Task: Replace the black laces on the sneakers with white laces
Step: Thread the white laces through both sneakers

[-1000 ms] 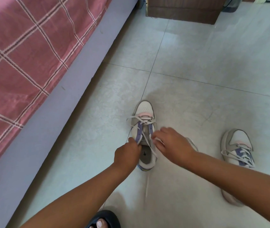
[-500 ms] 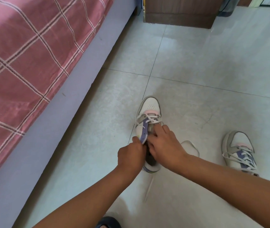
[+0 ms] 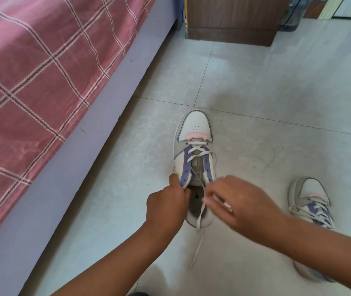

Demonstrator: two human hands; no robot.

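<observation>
Pale floor tiles [image 3: 255,86] carry a white sneaker [image 3: 193,133] in the middle, toe far; its white lace [image 3: 200,212] trails near. Left hand [image 3: 166,206] fingers grip its left eyelet flap; right hand [image 3: 240,201] fingers pinch the lace. Second sneaker [image 3: 309,197] lies right, bed [image 3: 42,82] left

bed, pink plaid cover [image 3: 42,86] | wooden cabinet [image 3: 232,18] | tiled floor [image 3: 277,92]

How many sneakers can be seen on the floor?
2. One sneaker lies in the middle, gripped by the left hand. The other sneaker lies at the right, partly hidden behind the right forearm.
</observation>
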